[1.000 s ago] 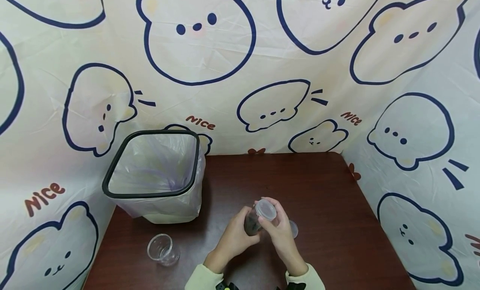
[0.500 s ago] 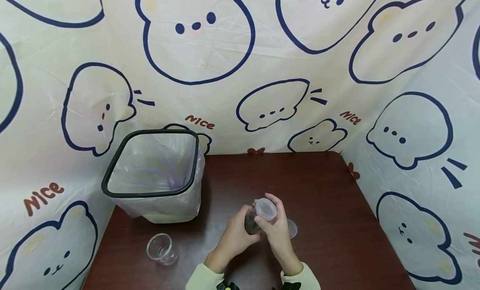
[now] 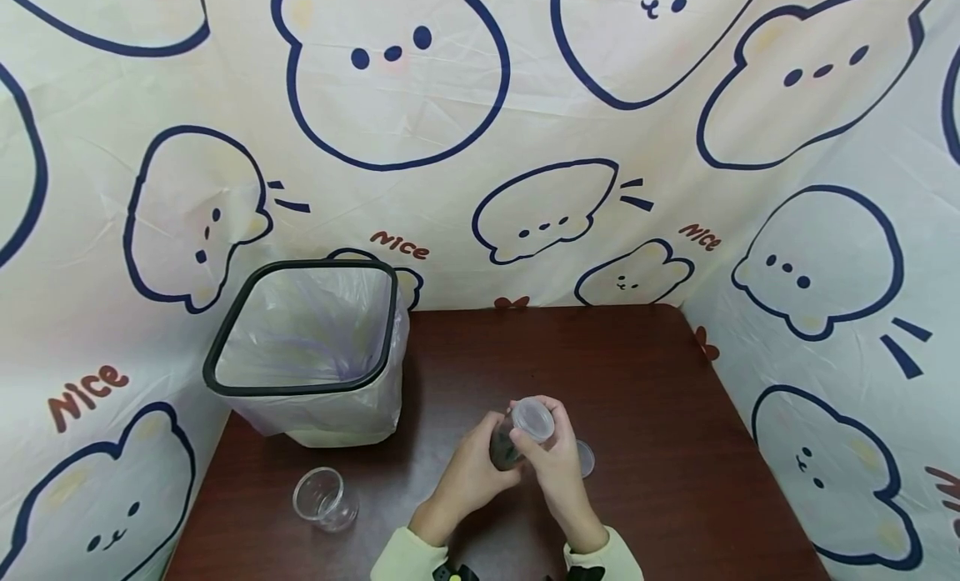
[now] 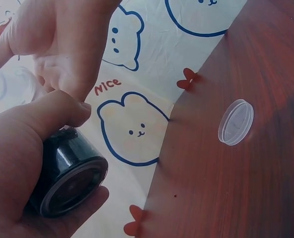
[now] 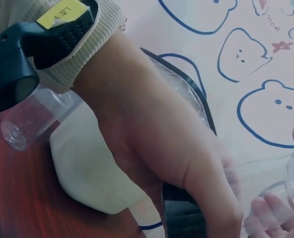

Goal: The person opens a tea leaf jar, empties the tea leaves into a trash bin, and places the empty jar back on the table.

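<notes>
A clear plastic jar (image 3: 504, 449) with dark contents in its lower part is held tilted over the table, its top toward the upper right. My left hand (image 3: 472, 464) grips the jar's body; in the left wrist view its thumb and fingers wrap the dark jar (image 4: 72, 171), base showing. My right hand (image 3: 557, 473) holds the translucent round lid (image 3: 533, 418) at the jar's top, thumb on the near side and fingers on the far side. A second clear lid (image 3: 585, 458) lies on the table just beyond the right hand.
A clear plastic cup (image 3: 327, 501) stands on the table to the left of the hands. Behind it is a white bin with a dark rim (image 3: 300, 390) and a plastic bag liner. Patterned cloth (image 3: 450, 189) hangs around the brown table (image 3: 600, 364).
The right hand's fingers lift slightly from the jar's top half a second ago, then come back down around it. The left hand and the jar stay nearly still.
</notes>
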The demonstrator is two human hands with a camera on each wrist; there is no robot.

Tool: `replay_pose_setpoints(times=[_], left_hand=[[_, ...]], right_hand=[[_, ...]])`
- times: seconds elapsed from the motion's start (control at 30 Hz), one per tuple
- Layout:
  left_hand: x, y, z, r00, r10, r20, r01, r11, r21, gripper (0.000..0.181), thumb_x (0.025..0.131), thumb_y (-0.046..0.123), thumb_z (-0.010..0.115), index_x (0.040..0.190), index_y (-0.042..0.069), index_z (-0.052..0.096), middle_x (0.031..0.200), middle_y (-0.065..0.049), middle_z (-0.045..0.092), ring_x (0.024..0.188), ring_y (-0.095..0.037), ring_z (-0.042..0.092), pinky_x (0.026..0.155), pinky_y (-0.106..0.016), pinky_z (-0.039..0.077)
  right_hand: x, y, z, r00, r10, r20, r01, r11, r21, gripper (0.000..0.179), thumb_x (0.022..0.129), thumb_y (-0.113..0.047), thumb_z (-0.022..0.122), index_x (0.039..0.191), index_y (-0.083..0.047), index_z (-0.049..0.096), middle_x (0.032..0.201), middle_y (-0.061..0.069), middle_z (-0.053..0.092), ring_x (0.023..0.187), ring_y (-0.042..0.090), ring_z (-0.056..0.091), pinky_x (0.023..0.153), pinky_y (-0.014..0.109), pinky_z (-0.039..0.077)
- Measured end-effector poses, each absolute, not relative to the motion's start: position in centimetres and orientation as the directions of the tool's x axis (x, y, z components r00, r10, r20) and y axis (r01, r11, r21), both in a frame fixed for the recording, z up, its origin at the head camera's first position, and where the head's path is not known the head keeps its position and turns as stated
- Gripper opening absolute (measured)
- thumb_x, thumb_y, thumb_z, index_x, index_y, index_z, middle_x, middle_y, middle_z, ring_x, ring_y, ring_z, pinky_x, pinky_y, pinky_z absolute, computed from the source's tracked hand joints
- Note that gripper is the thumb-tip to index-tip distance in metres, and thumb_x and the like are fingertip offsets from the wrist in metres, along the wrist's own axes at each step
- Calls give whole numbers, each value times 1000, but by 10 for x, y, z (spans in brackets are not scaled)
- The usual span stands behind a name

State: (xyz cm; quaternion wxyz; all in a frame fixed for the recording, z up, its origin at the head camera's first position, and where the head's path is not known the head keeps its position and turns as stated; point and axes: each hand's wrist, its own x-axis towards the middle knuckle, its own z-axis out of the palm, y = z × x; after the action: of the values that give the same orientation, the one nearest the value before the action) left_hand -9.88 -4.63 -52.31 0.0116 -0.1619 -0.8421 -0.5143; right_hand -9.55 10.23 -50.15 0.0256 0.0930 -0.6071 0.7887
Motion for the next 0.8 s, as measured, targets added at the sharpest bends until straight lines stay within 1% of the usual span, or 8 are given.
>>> replay_pose_setpoints(times=[0.2, 0.37, 0.53, 0.6, 0.7, 0.8], left_hand=[[-99, -46, -523, -945, 269, 186, 288, 416, 862, 54, 78, 10, 86, 123, 13, 56, 115, 0, 67, 101, -15, 63, 89, -38, 52], [-99, -47, -524, -945, 271, 185, 289, 417, 862, 55, 77, 10, 86, 124, 13, 57, 115, 0, 67, 100, -15, 63, 89, -37, 52], [-99, -47, -524, -946, 267, 185, 288, 426, 858, 54, 77, 11, 87, 123, 12, 57, 114, 0, 67, 100, -15, 63, 89, -39, 52], [-99, -47, -524, -945, 265, 192, 294, 427, 855, 54, 77, 10, 87, 122, 12, 57, 113, -1, 67, 100, -16, 63, 89, -40, 53], [-99, -47, -525, -943, 261, 205, 303, 426, 852, 53, 76, 8, 87, 120, 11, 57, 111, -1, 67, 98, -17, 64, 87, -39, 53], [-99, -47, -526, -941, 262, 213, 310, 423, 851, 53, 76, 8, 87, 120, 11, 57, 111, -2, 67, 98, -17, 63, 86, -39, 53]], right_hand=[[-96, 106, -503, -978, -104, 182, -149, -269, -952, 49, 94, 5, 65, 136, 9, 40, 128, 5, 65, 123, 21, 60, 98, 30, 50], [-96, 107, -504, -970, -126, 209, -168, -275, -947, 52, 95, 5, 63, 139, 14, 37, 129, 5, 65, 123, 18, 60, 99, 30, 50], [-96, 108, -504, -965, -132, 226, -185, -263, -947, 55, 94, 5, 64, 142, 11, 37, 129, 4, 66, 123, 16, 59, 99, 29, 49], [-95, 108, -505, -964, -133, 230, -189, -266, -945, 59, 93, 5, 65, 143, 10, 35, 130, 5, 65, 122, 16, 59, 100, 28, 48], [-95, 107, -505, -966, -126, 225, -183, -281, -942, 65, 91, 7, 66, 144, 11, 30, 131, 12, 63, 122, 15, 60, 101, 27, 47], [-94, 106, -506, -973, -108, 205, -165, -301, -939, 64, 90, 9, 67, 142, 10, 30, 133, 20, 60, 122, 16, 61, 101, 28, 48]])
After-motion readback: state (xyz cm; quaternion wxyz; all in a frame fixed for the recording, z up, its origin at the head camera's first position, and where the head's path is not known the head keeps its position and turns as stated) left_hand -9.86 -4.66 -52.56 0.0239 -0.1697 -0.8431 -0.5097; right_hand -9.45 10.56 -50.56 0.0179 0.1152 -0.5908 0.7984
